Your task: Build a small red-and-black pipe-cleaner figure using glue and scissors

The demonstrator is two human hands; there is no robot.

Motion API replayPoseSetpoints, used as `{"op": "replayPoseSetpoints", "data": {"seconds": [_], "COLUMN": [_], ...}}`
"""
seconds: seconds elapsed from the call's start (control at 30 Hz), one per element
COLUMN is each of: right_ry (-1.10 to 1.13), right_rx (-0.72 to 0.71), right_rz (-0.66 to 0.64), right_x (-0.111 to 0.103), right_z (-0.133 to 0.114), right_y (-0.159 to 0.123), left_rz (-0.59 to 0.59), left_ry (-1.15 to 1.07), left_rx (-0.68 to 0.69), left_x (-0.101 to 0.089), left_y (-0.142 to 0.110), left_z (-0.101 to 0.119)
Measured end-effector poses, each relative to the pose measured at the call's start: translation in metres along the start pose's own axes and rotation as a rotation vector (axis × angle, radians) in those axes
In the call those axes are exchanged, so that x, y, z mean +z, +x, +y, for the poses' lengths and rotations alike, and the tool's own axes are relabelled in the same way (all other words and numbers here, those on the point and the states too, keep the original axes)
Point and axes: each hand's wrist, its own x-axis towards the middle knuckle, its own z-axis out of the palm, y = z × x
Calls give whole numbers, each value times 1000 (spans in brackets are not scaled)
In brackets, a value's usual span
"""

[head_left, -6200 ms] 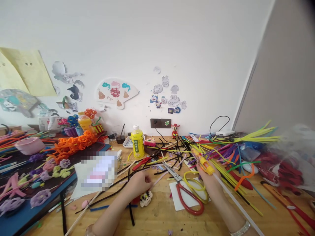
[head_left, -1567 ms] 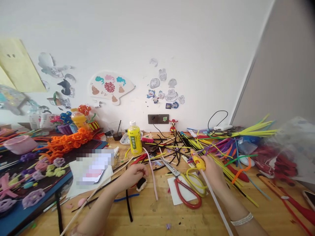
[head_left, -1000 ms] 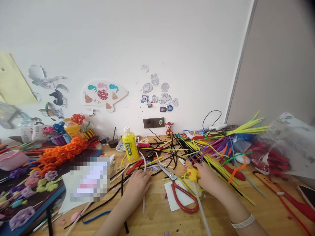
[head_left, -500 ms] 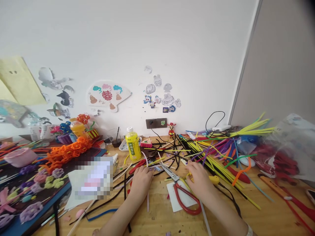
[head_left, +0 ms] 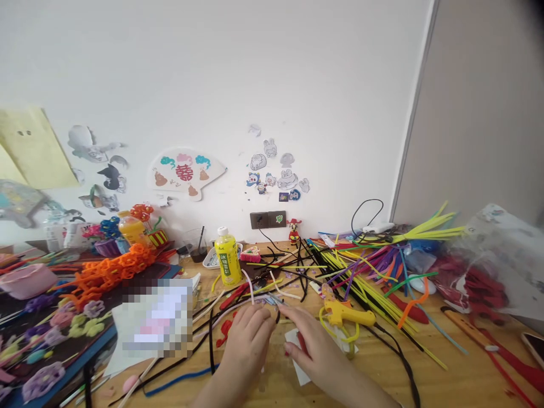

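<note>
On a cluttered wooden table [head_left: 461, 368], beside a heap of pipe cleaners [head_left: 361, 289], a person's left hand [head_left: 249, 354] and right hand [head_left: 310, 345] sit close together over red-handled scissors [head_left: 275, 300], any grip too hidden to tell, with a yellow glue gun [head_left: 342, 314] lying just to their right.

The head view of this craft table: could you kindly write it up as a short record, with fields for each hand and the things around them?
Left hand: curled beside the right hand; any grip cannot be told.
Right hand: fingers extended toward the left hand, above a white paper sheet.
Nearest things: scissors, mostly hidden behind the hands; pale pink pipe cleaner just beyond the left hand.
To the right: yellow hot glue gun lying on the wooden table, beside a looped yellow pipe cleaner.
Farther back: yellow bottle.
</note>
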Motion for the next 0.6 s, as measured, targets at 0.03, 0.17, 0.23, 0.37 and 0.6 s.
{"op": "replayPoseSetpoints", "data": {"seconds": [0.03,0.17,0.23,0.37,0.6], "right_ry": [24,108,132,192,772], "right_rx": [-1,16,37,116,346], "right_rz": [-17,-27,12,131,332], "right_x": [2,11,16,15,1], "right_z": [-2,-6,-4,2,16], "right_y": [0,1,3,7,20], "left_rz": [11,45,12,-191,-766], "left_ry": [-19,-68,-85,-32,280], "left_rx": [21,-5,-22,-10,-744], "left_x": [0,1,0,-9,-27], "left_y": [0,1,2,10,5], "left_z": [3,12,13,4,-41]}}
